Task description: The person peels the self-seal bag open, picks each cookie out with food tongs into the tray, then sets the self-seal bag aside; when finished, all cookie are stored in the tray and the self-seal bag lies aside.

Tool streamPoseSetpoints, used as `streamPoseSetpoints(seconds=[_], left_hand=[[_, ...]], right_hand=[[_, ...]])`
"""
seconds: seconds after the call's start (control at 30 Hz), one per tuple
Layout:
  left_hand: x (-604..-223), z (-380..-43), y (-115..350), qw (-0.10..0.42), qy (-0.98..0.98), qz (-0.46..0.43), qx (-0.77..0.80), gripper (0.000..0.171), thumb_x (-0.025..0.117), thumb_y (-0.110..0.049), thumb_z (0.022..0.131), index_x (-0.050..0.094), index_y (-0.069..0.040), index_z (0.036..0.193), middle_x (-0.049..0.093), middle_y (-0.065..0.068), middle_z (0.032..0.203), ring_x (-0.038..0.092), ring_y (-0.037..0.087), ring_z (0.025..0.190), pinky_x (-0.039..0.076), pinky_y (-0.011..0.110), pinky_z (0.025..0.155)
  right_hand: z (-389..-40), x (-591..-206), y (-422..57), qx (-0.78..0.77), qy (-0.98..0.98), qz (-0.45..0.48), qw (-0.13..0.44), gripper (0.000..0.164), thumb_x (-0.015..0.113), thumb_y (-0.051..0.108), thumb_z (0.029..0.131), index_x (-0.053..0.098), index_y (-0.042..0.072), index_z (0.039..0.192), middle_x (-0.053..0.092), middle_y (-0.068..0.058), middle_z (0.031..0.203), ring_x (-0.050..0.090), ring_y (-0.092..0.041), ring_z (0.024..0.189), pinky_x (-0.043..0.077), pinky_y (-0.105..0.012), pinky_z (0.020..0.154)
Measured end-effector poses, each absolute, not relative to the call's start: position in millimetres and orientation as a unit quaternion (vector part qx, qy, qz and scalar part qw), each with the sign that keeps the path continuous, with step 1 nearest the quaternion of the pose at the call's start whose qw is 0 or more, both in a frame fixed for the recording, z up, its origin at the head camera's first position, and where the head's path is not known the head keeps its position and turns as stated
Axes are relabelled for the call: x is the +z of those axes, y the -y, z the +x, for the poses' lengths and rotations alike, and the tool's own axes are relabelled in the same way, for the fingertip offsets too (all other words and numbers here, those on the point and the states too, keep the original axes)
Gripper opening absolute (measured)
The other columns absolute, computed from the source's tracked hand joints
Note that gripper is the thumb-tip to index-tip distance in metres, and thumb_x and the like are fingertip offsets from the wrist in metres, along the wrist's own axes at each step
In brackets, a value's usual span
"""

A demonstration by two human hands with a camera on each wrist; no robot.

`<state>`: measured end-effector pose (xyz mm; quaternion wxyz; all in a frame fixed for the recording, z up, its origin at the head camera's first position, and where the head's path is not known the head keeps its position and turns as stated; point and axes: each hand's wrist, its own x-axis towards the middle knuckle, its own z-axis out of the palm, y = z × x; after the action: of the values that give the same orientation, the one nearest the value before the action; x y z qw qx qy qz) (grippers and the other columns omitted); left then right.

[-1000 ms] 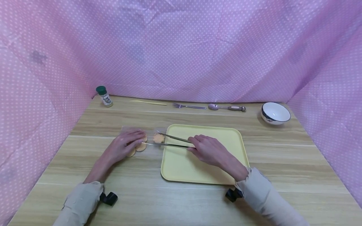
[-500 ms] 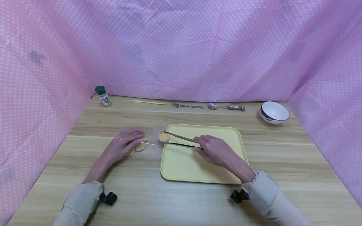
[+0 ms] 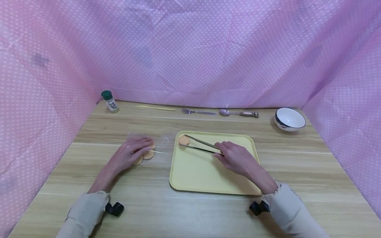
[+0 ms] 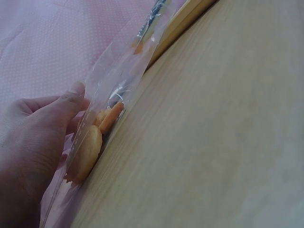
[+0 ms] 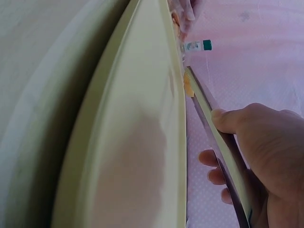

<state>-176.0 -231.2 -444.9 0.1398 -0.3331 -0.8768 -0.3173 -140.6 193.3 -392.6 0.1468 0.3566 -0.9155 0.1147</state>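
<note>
My left hand (image 3: 132,151) pinches the upper edge of a clear plastic bag (image 4: 128,57) lying on the table. Several round, golden crackers (image 4: 86,154) show inside it, partly hidden under the fingers in the head view. My right hand (image 3: 236,158) grips metal tongs (image 3: 203,142) around their arms, thumb on one side and fingers on the other. Between the tips of the tongs is one round cracker with a scalloped rim (image 3: 184,140). It is over the far left corner of the pale yellow tray (image 3: 205,186), seen at the tray's edge in the right wrist view.
Along the back of the table lie a pale yellow knife (image 3: 155,107), a fork (image 3: 198,112) and a spoon (image 3: 239,113). A green-capped shaker bottle (image 3: 110,101) stands at the back left, a white bowl (image 3: 290,119) at the back right. Pink dotted cloth (image 3: 190,53) encloses the table.
The right hand and tongs have moved right, carrying the cracker from the bag's mouth to over the tray's far left corner. The left hand has stayed on the bag.
</note>
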Motion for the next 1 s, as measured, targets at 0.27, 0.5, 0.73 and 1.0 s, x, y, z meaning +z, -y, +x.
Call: streamPoseSetpoints(seconds=[0.27,0.5,0.73,1.0], left_hand=[[-444.5,-175.9,232.0,0.138,0.877,-0.331,-0.320,0.031,0.074,-0.004,0.095,0.074,-0.004,0.126,0.067,0.016,0.135,0.059,0.038,0.128,0.043,0.061,0.108],[-445.9,-174.7,232.7,0.142,0.876,-0.334,-0.319,0.031,0.074,-0.003,0.094,0.074,-0.004,0.125,0.068,0.015,0.133,0.060,0.038,0.127,0.044,0.060,0.107],[-445.4,-175.7,230.6,0.146,0.871,-0.344,-0.318,0.031,0.074,-0.003,0.094,0.075,-0.004,0.125,0.069,0.016,0.131,0.061,0.039,0.126,0.045,0.060,0.106],[-443.4,-174.2,230.2,0.147,0.875,-0.337,-0.314,0.031,0.074,-0.004,0.094,0.074,-0.003,0.126,0.068,0.016,0.132,0.060,0.040,0.127,0.043,0.061,0.108]], right_hand=[[-145.7,-397.6,-198.9,0.116,0.919,0.349,0.142,0.025,0.077,0.015,0.095,0.065,0.000,0.111,0.059,-0.004,0.078,0.057,-0.019,0.067,0.052,-0.037,0.054],[-148.0,-399.5,-198.0,0.116,0.921,0.349,0.130,0.023,0.077,0.014,0.095,0.065,0.000,0.111,0.059,-0.003,0.079,0.057,-0.020,0.068,0.053,-0.037,0.055],[-147.7,-399.7,-196.9,0.115,0.924,0.340,0.132,0.023,0.077,0.015,0.095,0.065,0.001,0.109,0.056,-0.003,0.076,0.057,-0.021,0.067,0.052,-0.038,0.052],[-146.8,-400.6,-196.9,0.122,0.926,0.337,0.118,0.023,0.078,0.014,0.095,0.066,0.002,0.110,0.058,-0.003,0.079,0.056,-0.019,0.069,0.053,-0.036,0.055]])
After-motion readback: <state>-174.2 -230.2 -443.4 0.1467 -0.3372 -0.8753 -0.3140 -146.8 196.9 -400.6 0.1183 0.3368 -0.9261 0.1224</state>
